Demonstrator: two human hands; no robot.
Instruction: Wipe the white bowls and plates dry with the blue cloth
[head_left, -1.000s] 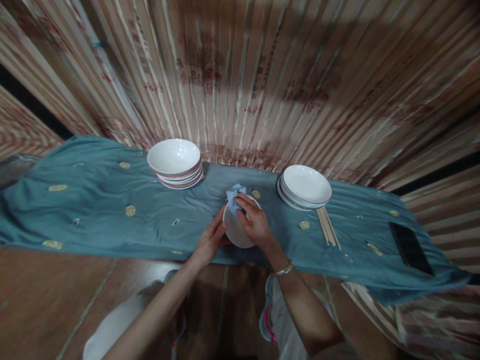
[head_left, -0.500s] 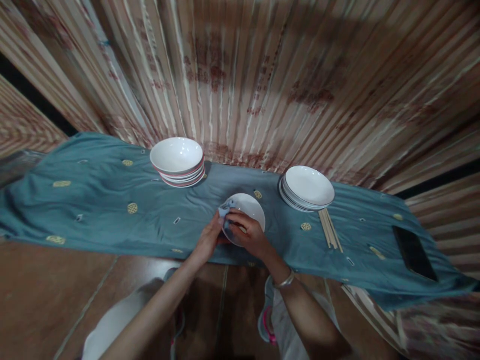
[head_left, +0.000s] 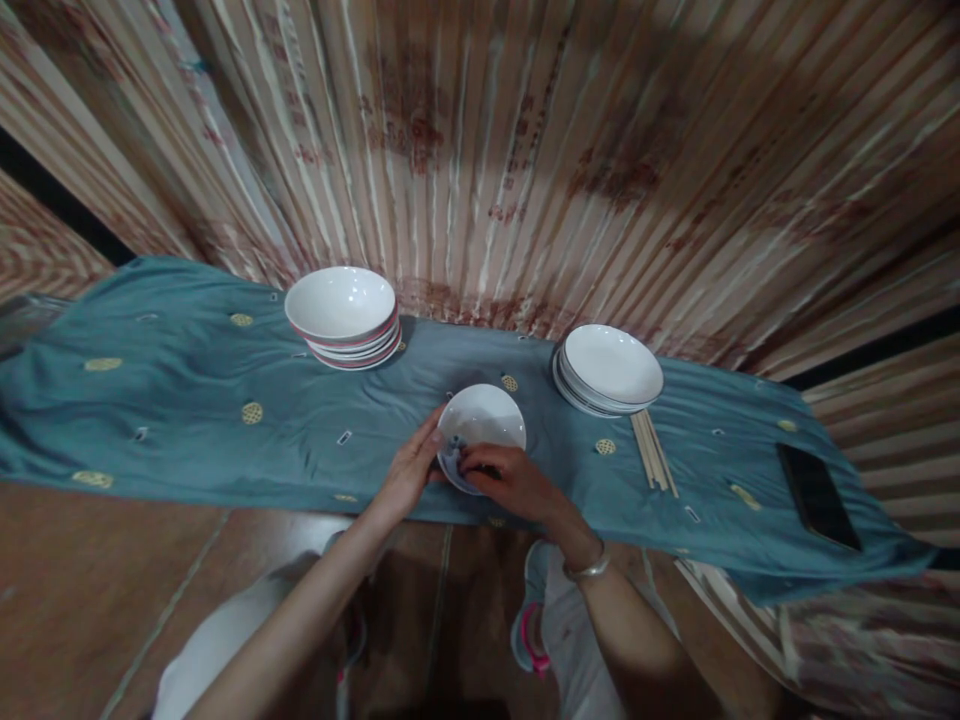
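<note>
A small white bowl [head_left: 491, 412] sits near the front edge of the cloth-covered table, tilted a little toward me. My left hand [head_left: 409, 470] grips its left side, thumb by the rim, with some fingers hidden underneath. Inside the bowl, my right hand [head_left: 514, 482] presses a small pale blue-and-white cloth [head_left: 453, 460] against the near left inner wall. Most of that cloth is hidden by the fingers.
A stack of white bowls with red bands [head_left: 341, 305] stands back left. Stacked white plates [head_left: 613, 368] are back right, with several wooden chopsticks [head_left: 652, 452] before them. A black phone [head_left: 817, 497] lies far right. A pleated curtain [head_left: 480, 180] hangs behind.
My right hand has moved the cloth from the bowl's left rim down into its inside. The left hand still holds the bowl's left side. The view has shifted slightly.
</note>
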